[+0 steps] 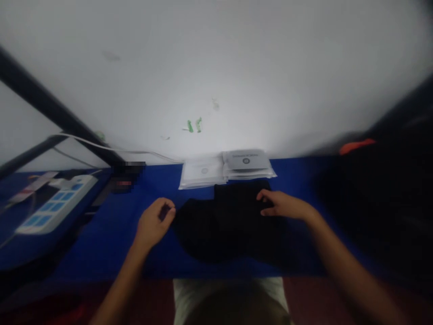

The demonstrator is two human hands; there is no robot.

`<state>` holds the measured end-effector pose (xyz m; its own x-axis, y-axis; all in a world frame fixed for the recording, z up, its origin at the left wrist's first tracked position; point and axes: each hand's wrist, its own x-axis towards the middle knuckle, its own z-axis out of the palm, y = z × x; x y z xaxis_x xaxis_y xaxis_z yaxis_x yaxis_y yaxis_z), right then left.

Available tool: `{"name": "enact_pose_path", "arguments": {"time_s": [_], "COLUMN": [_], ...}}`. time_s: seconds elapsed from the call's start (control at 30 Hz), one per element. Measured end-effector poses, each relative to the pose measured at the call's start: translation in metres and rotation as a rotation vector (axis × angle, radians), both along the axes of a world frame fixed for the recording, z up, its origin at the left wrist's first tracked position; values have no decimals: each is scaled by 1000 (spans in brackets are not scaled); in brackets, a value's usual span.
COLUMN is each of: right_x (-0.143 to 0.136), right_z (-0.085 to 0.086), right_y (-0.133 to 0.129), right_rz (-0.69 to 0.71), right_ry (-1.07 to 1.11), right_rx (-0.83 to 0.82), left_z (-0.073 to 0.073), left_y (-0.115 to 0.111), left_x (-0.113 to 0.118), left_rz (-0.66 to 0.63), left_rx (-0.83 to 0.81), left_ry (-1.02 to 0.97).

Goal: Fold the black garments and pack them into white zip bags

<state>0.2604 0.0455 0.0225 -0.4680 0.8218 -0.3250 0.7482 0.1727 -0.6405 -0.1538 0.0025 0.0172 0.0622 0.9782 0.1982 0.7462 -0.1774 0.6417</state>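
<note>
A piece of black cloth (pixel 233 225) lies spread on the blue table, its kind too dark to make out. At its left edge, my left hand (pixel 155 223) has its fingers curled and the thumb and index tips pinched together on the cloth. My right hand (pixel 279 204) rests over the upper right part of the cloth, thumb and fingers apart. Just behind the cloth lie flat, pale plastic packets: a left stack (pixel 203 174) and a slightly higher right stack (pixel 248 162) with a printed mark on top.
A white power strip (pixel 59 205) with blue sockets lies at the left, and a pale cable (pixel 111 148) runs along the wall. Dark metal bars (pixel 37 97) stand on the left. A large black heap (pixel 382 212) with an orange patch (pixel 356 146) fills the right side of the blue table (pixel 111 241).
</note>
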Motion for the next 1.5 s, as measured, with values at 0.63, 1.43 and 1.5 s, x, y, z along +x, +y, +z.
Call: {"name": "enact_pose_path", "arguments": {"time_s": [0.63,1.43,1.5], "right_x": [11,6,9], "right_z": [3,6,15], "right_y": [-22,-47,-57], "right_rz": [-27,159,168], "right_ry": [-29,118,156], "right_rx": [502,308,198], "left_z": [7,23,29], "left_y": [60,-18,-31], "left_x": [105,48,47], "left_rz": [-413,-669,-713], "left_rx": [-57,5,-122], "left_ry": [312,198,173]}}
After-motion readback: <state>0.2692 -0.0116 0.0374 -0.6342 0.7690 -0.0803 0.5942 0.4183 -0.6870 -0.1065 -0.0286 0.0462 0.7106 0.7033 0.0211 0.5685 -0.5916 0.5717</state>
